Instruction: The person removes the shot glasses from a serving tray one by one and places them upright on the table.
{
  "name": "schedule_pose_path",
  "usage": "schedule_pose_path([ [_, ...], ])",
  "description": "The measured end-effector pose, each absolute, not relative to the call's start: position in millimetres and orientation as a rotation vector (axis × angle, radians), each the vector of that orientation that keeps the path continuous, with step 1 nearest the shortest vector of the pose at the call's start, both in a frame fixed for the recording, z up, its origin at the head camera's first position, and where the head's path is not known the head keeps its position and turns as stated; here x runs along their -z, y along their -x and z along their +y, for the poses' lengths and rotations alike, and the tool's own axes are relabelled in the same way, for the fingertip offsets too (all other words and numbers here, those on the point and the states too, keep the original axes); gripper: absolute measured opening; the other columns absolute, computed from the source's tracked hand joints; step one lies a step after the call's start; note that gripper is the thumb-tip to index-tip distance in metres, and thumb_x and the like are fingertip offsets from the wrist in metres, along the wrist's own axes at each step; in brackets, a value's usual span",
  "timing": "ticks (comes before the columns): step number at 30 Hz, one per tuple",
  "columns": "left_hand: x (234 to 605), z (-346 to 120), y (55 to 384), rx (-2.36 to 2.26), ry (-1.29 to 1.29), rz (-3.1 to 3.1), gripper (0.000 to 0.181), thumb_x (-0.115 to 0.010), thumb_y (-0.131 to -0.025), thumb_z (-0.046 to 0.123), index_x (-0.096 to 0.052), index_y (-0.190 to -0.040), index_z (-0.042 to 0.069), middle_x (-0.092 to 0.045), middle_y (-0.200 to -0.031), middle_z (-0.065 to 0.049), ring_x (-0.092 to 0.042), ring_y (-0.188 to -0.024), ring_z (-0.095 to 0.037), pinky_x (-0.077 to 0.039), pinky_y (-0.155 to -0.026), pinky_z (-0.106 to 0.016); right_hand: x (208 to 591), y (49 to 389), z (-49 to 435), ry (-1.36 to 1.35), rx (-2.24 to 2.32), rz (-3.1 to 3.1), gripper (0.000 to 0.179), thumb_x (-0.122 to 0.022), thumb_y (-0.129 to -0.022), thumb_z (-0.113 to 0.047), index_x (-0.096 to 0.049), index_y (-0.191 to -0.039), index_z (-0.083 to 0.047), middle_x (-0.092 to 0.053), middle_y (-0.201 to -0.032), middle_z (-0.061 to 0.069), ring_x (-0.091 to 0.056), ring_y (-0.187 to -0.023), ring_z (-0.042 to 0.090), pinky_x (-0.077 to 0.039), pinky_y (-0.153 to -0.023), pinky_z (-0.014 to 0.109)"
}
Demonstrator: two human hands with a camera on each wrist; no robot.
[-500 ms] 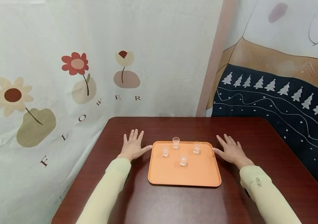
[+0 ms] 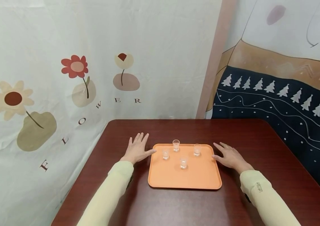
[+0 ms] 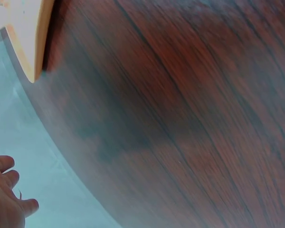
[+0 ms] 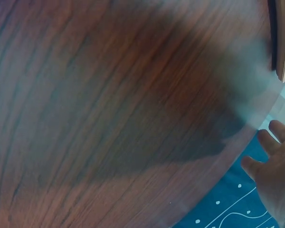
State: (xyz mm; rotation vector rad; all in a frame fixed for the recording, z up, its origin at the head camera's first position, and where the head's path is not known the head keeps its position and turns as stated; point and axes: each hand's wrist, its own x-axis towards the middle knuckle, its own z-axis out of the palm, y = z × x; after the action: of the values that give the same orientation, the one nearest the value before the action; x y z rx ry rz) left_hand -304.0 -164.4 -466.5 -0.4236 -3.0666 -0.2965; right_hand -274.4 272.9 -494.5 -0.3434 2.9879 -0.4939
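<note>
An orange tray (image 2: 185, 180) lies on the table with several small clear glasses on its far half. One glass (image 2: 176, 145) stands at the back, another (image 2: 197, 150) to its right, a third (image 2: 165, 153) to its left, and the nearest (image 2: 183, 163) close to the tray's middle. At the far left corner, my left hand (image 2: 137, 151) is spread, its thumb overlapping the tray's rim. Opposite it, my right hand (image 2: 231, 157) has its fingers extended, thumb overlapping the right rim. Both hands hold nothing. Only a tray corner shows in each wrist view.
The dark red wooden table (image 2: 171, 207) ends at a back edge against a white curtain (image 2: 174, 62) printed with flowers. On the right hangs a dark blue cloth (image 2: 275, 103) with white trees.
Both hands have moved inward to the tray's sides, thumbs now over its rim. The right hand's fingers are closer together and turned more toward the tray. The glasses stay in place on it.
</note>
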Motion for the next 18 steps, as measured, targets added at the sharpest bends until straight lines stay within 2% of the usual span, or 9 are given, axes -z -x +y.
schedule_pose_path([
  [10, 462.9, -156.8, 298.3, 0.411, 0.503, -3.09, 0.096, -0.06, -0.089, 0.065, -0.021, -0.159, 0.011, -0.029, -0.158, -0.019, -0.022, -0.147, -0.035, -0.015, -0.116, -0.058, 499.7, 272.1, 269.5, 0.352, 0.532, 2.954, 0.069, -0.063, -0.095, -0.045, -0.043, -0.15, -0.009, -0.041, -0.144, 0.03, -0.043, -0.129, 0.05, -0.036, -0.099, 0.068],
  [18, 464.2, -150.2, 295.9, 0.559, 0.526, -3.09, 0.093, -0.065, -0.089, 0.059, -0.024, -0.158, 0.012, -0.036, -0.156, -0.015, -0.031, -0.143, -0.035, -0.024, -0.114, -0.055, 499.3, 267.5, 268.8, 0.353, 0.59, 2.957, 0.061, -0.066, -0.095, -0.04, -0.051, -0.144, -0.008, -0.047, -0.138, 0.027, -0.049, -0.122, 0.045, -0.04, -0.097, 0.066],
])
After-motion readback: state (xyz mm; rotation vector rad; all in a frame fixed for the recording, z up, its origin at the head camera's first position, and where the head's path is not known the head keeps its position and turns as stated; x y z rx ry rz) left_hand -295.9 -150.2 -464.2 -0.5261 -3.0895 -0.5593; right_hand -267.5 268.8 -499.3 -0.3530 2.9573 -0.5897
